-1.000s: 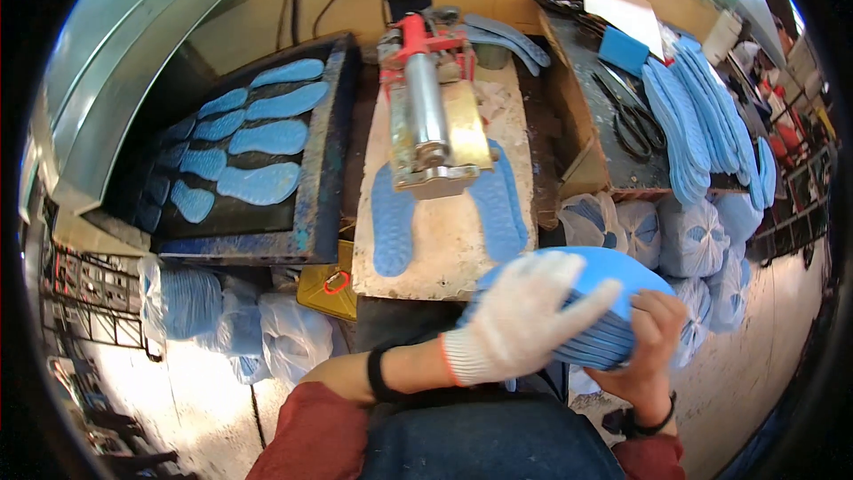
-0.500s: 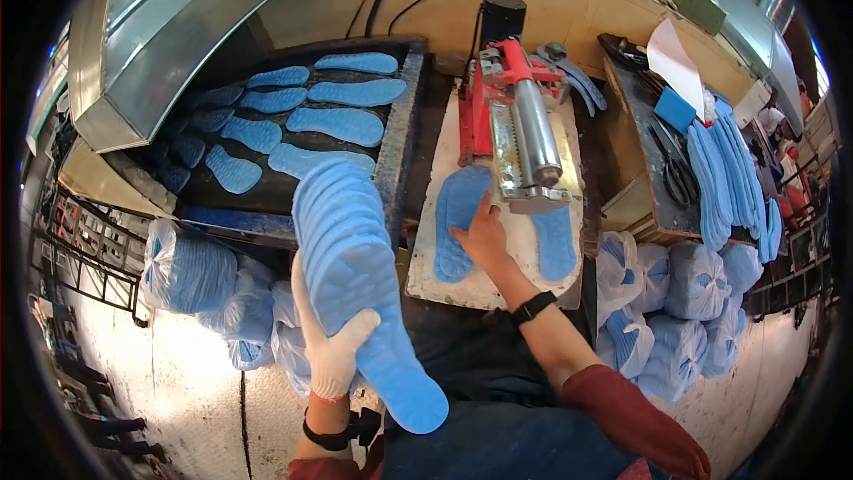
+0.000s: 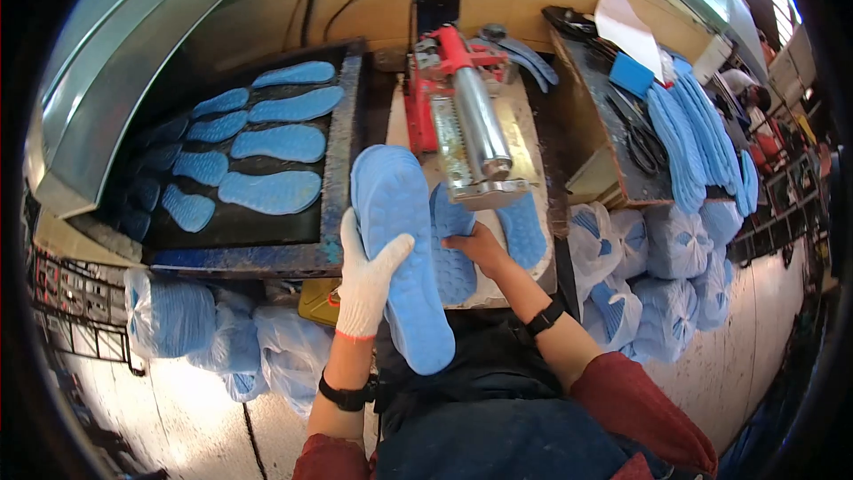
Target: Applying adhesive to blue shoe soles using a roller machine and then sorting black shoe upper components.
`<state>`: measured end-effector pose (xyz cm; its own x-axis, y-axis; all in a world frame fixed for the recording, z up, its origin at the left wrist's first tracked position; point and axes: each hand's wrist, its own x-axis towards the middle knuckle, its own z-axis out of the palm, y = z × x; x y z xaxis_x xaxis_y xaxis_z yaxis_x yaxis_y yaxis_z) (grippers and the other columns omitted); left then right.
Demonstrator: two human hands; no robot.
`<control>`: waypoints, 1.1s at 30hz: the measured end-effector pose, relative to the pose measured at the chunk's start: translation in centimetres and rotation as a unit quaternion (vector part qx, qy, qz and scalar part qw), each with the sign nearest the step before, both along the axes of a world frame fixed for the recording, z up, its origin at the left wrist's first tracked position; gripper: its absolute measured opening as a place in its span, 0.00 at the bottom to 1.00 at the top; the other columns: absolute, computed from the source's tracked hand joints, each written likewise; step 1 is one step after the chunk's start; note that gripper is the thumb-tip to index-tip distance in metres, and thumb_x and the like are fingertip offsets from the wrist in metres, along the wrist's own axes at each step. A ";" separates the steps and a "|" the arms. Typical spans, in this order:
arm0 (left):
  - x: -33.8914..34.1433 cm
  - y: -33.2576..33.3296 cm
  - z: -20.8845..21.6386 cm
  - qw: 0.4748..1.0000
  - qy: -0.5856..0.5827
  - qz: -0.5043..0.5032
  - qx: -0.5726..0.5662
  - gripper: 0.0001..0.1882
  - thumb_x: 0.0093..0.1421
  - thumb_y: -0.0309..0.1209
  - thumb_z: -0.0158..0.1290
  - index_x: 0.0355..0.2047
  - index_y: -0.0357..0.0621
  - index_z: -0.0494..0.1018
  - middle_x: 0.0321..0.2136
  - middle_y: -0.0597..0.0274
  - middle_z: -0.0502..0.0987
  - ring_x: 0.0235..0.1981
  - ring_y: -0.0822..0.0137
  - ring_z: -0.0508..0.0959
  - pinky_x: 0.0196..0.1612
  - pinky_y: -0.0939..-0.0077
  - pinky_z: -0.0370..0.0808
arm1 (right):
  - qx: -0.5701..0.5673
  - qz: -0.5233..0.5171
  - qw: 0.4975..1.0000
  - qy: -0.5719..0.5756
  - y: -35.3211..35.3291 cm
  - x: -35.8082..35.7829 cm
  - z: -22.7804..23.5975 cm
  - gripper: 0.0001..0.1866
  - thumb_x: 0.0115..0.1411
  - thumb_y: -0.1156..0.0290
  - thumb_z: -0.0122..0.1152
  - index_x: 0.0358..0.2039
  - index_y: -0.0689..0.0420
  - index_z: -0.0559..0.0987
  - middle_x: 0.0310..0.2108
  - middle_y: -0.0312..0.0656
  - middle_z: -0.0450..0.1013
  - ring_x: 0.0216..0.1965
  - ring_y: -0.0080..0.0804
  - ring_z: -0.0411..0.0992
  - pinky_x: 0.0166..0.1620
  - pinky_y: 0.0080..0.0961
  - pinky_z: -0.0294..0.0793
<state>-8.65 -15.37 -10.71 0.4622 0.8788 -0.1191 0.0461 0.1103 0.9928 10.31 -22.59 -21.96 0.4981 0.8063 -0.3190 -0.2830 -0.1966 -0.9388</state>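
Note:
My left hand (image 3: 369, 280), in a white glove, grips a stack of blue insoles (image 3: 402, 240), its thumb across the top one. The stack is tilted, heel end toward me, overlapping the left edge of the white board. Just right of it, my bare right hand (image 3: 477, 249) holds the edge of a single blue insole (image 3: 453, 268), thumb on top; its other fingers are partly hidden. That insole lies on the white board (image 3: 539, 283), partly under the red press (image 3: 458, 116) with a metal cylinder. Another blue insole (image 3: 522, 236) lies to its right.
At left, a dark blue-edged tray (image 3: 240, 258) bears several blue insoles beneath a metal hood (image 3: 115, 80). The right bench (image 3: 582, 120) carries scissors (image 3: 647, 144) and stacked insoles (image 3: 689, 142). Bagged insoles (image 3: 169, 311) stand below on both sides.
My left hand has turned the stack face-on and brought it right, nearer the board. My right hand has shifted to the insole's right edge. The whole view has swung slightly.

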 end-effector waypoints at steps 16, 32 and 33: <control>8.3 5.2 -10.0 0.682 0.479 -0.074 0.547 0.28 0.58 0.41 0.50 0.59 0.50 0.64 0.64 0.49 0.54 0.64 0.44 0.54 0.61 0.49 0.55 | -0.019 0.005 0.972 -0.233 -2.2 2.7 -0.2 0.39 0.47 0.66 0.63 0.55 0.70 0.56 0.41 0.67 0.69 0.43 0.61 0.69 0.44 0.44 0.70; 15.8 -11.8 0.1 0.740 0.283 -0.302 0.530 0.21 0.53 0.23 0.53 0.49 0.35 0.69 0.45 0.43 0.72 0.46 0.46 0.72 0.50 0.58 0.68 | -0.168 -0.312 0.908 -0.225 -23.6 27.5 -14.9 0.18 0.56 0.60 0.58 0.39 0.62 0.78 0.35 0.51 0.76 0.40 0.47 0.75 0.45 0.35 0.72; 17.8 -13.0 0.3 0.742 0.248 -0.362 0.506 0.21 0.52 0.23 0.53 0.48 0.35 0.70 0.43 0.44 0.74 0.45 0.46 0.73 0.49 0.59 0.69 | -0.221 -0.359 0.867 -0.267 -24.7 29.1 -18.4 0.19 0.55 0.60 0.60 0.39 0.64 0.78 0.35 0.52 0.76 0.41 0.47 0.74 0.46 0.36 0.72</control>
